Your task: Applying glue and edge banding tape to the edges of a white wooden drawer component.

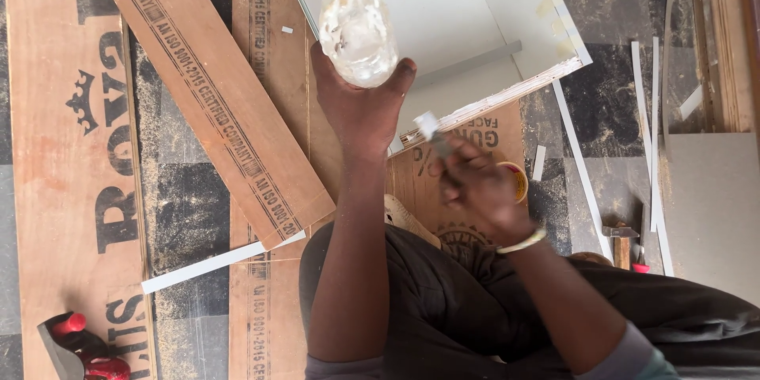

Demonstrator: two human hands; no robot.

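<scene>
While the left hand (360,107) is raised near the top centre of the frame, a clear, rounded container (358,38) smeared with a whitish substance is held in it, the fingers and thumb closed around its lower part. Just right of centre, the right hand (479,186) is seen blurred; a small white-tipped stick (429,125) is gripped in its closed fingers, with the tip pointing up and left towards the container but apart from it. A pale bangle (522,241) is worn on the right wrist.

Behind the hands, in the upper middle, a white laminated box-like cabinet part (475,16) is laid on the floor, its raw plywood edge turned towards the person. Reddish plywood boards (210,87) with black printing are spread across the left half of the frame. A small yellow-rimmed round tin (518,182) is partly hidden behind the right hand. White edging strips (582,166) are scattered on the dusty tiled floor (609,95) at the right, near a hammer (620,239). A red-handled tool (79,344) is seen at the lower left corner.
</scene>
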